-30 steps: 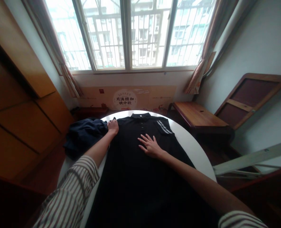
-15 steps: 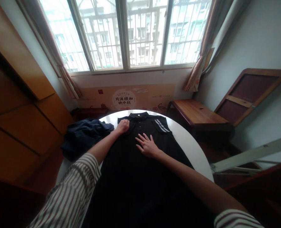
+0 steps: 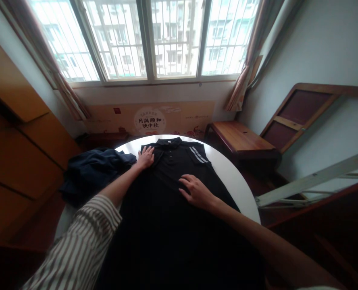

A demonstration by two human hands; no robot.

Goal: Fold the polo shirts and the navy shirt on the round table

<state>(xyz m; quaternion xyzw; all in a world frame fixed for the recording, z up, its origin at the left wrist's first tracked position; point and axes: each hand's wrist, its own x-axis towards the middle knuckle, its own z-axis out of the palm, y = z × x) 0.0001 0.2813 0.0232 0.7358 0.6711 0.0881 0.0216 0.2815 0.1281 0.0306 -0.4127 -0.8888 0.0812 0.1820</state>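
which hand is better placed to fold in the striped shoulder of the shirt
Probably right. The right hand rests mid-chest on the shirt, on the same side as the stripes; the left hand lies flat on the opposite shoulder, beside the collar.

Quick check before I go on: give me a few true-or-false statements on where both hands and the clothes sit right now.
1. The black polo shirt lies spread on the round white table, with its collar toward the window. True.
2. The left hand grips the dark blue garment. False: it lies flat, fingers spread, on the shirt's shoulder next to the collar. The blue garment sits bunched beside it.
3. The right hand rests on the front of the shirt. True.
4. The white stripes are covered by the left hand. False: they sit on the opposite shoulder, clear of both hands.
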